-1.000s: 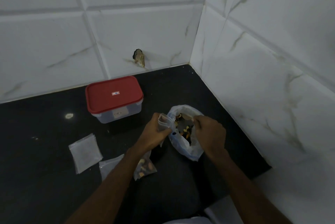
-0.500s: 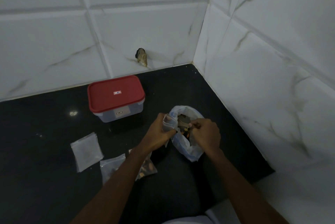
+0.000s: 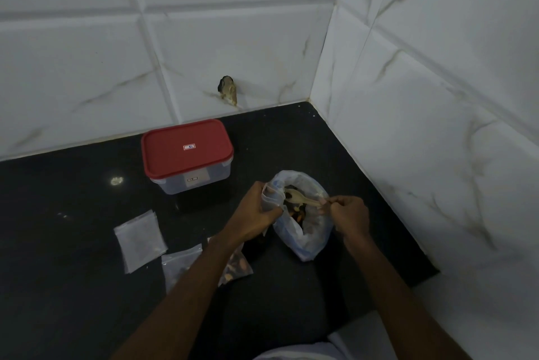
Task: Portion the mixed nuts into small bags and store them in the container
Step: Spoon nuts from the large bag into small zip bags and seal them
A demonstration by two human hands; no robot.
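Observation:
A large clear plastic bag of mixed nuts (image 3: 309,237) stands open on the black counter. My left hand (image 3: 256,214) grips a small clear bag (image 3: 269,195) at the big bag's left rim. My right hand (image 3: 348,215) pinches the handle of a pale spoon (image 3: 297,196), whose bowl lies over the nuts in the big bag's mouth. A clear container with a red lid (image 3: 186,152), shut, stands behind and to the left. A small bag filled with nuts (image 3: 236,266) lies under my left forearm.
Two flat small bags lie on the black counter (image 3: 73,286), one (image 3: 140,240) at the left and one (image 3: 180,263) beside my left forearm. White tiled walls close the back and the right side (image 3: 437,155). A small chipped hole (image 3: 227,91) marks the back wall.
My right hand has drawn back to the right, and the spoon now shows over the nuts in the big bag. My left hand keeps its hold on the small bag.

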